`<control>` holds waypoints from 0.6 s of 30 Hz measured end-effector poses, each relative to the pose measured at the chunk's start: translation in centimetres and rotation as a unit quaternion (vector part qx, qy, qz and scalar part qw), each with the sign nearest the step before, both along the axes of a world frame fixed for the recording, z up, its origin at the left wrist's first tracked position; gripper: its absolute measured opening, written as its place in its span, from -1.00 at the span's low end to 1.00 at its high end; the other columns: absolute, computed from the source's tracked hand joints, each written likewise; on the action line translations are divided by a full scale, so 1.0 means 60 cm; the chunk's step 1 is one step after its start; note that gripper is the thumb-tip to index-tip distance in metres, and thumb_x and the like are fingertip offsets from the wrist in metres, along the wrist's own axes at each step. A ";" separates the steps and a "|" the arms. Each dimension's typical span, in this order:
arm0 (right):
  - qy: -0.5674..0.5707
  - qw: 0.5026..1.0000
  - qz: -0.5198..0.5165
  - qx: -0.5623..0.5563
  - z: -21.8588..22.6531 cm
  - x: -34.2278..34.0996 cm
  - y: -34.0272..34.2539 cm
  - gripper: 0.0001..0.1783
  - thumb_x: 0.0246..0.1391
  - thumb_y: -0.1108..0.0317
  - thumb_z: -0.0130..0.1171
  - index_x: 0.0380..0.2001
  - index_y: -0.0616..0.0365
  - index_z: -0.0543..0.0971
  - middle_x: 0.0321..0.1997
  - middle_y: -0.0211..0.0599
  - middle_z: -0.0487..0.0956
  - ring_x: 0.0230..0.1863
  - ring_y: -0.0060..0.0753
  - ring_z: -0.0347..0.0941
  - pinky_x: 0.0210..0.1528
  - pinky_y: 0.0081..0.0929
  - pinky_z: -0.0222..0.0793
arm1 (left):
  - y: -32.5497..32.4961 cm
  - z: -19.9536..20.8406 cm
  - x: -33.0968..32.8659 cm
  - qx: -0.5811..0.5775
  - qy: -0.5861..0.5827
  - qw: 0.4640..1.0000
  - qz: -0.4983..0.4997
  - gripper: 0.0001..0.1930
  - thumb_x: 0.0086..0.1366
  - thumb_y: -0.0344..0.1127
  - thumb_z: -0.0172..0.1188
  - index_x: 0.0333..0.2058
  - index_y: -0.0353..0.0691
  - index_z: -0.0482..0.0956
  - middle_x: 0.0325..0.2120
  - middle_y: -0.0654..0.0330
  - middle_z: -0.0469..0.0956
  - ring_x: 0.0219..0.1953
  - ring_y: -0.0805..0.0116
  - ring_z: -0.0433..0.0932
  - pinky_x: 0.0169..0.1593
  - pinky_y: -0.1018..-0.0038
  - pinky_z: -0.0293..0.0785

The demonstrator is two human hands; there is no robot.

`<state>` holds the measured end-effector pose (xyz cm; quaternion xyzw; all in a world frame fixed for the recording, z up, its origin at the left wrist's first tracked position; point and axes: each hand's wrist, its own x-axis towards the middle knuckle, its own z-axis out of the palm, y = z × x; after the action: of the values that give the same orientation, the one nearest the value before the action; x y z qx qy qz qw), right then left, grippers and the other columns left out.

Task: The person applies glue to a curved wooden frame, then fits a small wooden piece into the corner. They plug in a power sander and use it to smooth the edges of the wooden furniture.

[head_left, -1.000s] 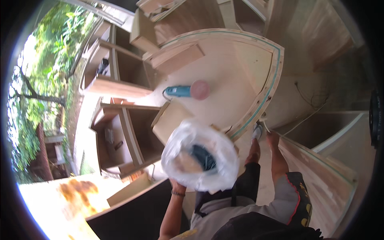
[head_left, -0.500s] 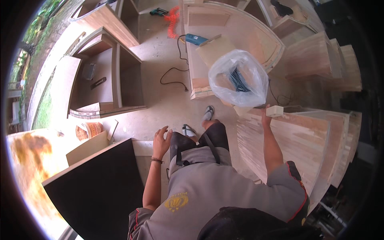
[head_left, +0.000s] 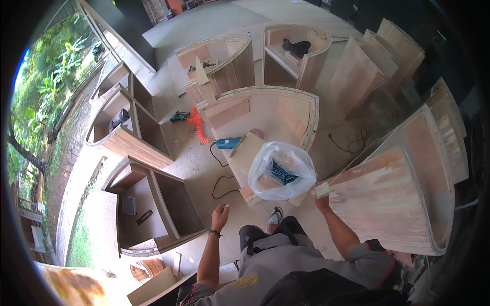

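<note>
Beside a curved cabinet (head_left: pixel 312 120), the right hand's (head_left: pixel 321 202) fingers grip a white block (head_left: pixel 322 190), seemingly by its near end to keep the pale cord (head_left: pixel 352 162) clear. The left hand (head_left: pixel 219 218) hangs apart, perhaps for balance; I cannot tell whether its fingers are closed. An open-mouthed plastic bag (head_left: pixel 259 176) rests on the cabinet, probably for easy reach.

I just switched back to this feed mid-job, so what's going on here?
The person's right hand holds a small white block beside the clear bag. The left hand is above the floor, with nothing visible in it. The bag, with dark strips inside, sits at the near end of a curved wooden cabinet. A blue power tool lies there too, partly hidden by a tan board.
</note>
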<state>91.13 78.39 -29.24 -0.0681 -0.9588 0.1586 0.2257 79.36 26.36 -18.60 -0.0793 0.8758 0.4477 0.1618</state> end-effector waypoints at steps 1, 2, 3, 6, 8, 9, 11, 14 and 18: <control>0.006 1.000 -0.003 0.002 0.013 0.010 -0.010 -0.46 0.10 0.52 0.16 0.20 0.13 0.53 0.01 0.02 0.60 0.10 0.19 0.50 0.17 0.04 0.38 | 0.000 -0.013 -0.035 -0.001 0.000 1.000 -0.002 -0.49 0.38 0.07 0.24 0.03 -0.29 0.65 -0.15 -0.12 0.72 -0.05 0.08 0.71 0.02 0.27 0.59; 0.013 1.000 -0.009 0.005 0.023 -0.001 -0.015 -0.47 0.10 0.51 0.16 0.19 0.11 0.53 0.02 0.03 0.60 0.10 0.18 0.50 0.16 0.04 0.38 | 0.003 -0.028 -0.077 -0.001 -0.001 1.000 -0.006 -0.48 0.37 0.07 0.24 0.03 -0.30 0.65 -0.14 -0.12 0.71 -0.04 0.08 0.71 0.02 0.27 0.58; 0.015 1.000 -0.015 0.003 0.039 -0.008 -0.035 -0.49 0.10 0.51 0.16 0.18 0.09 0.54 0.02 0.03 0.60 0.10 0.17 0.50 0.15 0.04 0.39 | -0.013 -0.057 -0.112 -0.010 0.015 1.000 0.004 -0.48 0.37 0.06 0.24 0.02 -0.32 0.65 -0.15 -0.11 0.71 -0.06 0.10 0.71 0.01 0.28 0.58; -0.033 0.986 -0.069 -0.149 0.125 -0.020 -0.122 -0.69 0.12 0.51 0.12 -0.03 0.17 0.55 -0.18 -0.01 0.56 -0.04 0.13 0.49 0.01 0.02 0.40 | -0.038 -0.125 -0.188 0.041 -0.050 0.997 0.032 -0.43 0.36 0.06 0.26 0.11 -0.32 0.60 -0.14 -0.04 0.70 -0.13 0.18 0.69 -0.06 0.28 0.59; -0.008 0.996 -0.034 -0.084 0.171 -0.049 -0.167 -0.75 0.16 0.48 0.09 -0.07 0.17 0.51 -0.29 -0.04 0.50 -0.12 0.11 0.45 -0.06 -0.02 0.40 | -0.080 -0.183 -0.258 0.097 -0.084 0.990 0.057 -0.34 0.35 0.04 0.27 0.26 -0.31 0.45 -0.11 0.00 0.67 -0.18 0.20 0.66 -0.14 0.24 0.60; 0.022 0.998 -0.030 -0.059 0.175 -0.036 -0.180 -0.76 0.18 0.45 0.09 -0.07 0.18 0.48 -0.32 -0.05 0.47 -0.16 0.11 0.44 -0.09 -0.04 0.40 | -0.069 -0.201 -0.287 0.094 -0.114 0.988 0.046 -0.30 0.34 0.04 0.28 0.29 -0.31 0.39 -0.06 -0.02 0.64 -0.14 0.17 0.66 -0.14 0.22 0.61; -0.007 0.997 -0.029 -0.070 0.177 -0.018 -0.217 -0.74 0.18 0.40 0.11 -0.07 0.20 0.45 -0.30 -0.03 0.47 -0.17 0.12 0.43 -0.10 -0.07 0.40 | -0.056 -0.221 -0.346 0.083 -0.161 0.983 0.040 -0.21 0.31 0.03 0.30 0.36 -0.31 0.28 0.02 -0.05 0.60 -0.05 0.10 0.64 -0.15 0.17 0.63; -0.001 0.984 -0.092 -0.150 0.204 -0.015 -0.323 -0.74 0.18 0.32 0.16 -0.14 0.22 0.43 -0.30 -0.02 0.47 -0.19 0.11 0.42 -0.14 -0.09 0.38 | -0.060 -0.259 -0.435 0.003 -0.160 0.986 0.054 -0.11 0.25 0.05 0.34 0.40 -0.31 0.21 0.15 -0.12 0.50 0.11 -0.01 0.56 -0.09 0.08 0.65; -0.077 0.898 -0.217 -0.374 0.302 0.012 -0.413 -0.70 0.25 0.18 0.18 -0.21 0.19 0.40 -0.35 -0.10 0.41 -0.26 0.01 0.35 -0.20 -0.13 0.32 | -0.018 -0.283 -0.489 -0.019 -0.156 0.988 0.004 -0.01 0.19 0.10 0.39 0.43 -0.32 0.15 0.31 -0.21 0.35 0.29 -0.11 0.41 0.19 0.05 0.51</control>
<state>91.88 53.60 -11.14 -0.3662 -0.8044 0.4469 0.1382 50.02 25.27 -35.57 -0.1546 0.8480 0.4135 0.2933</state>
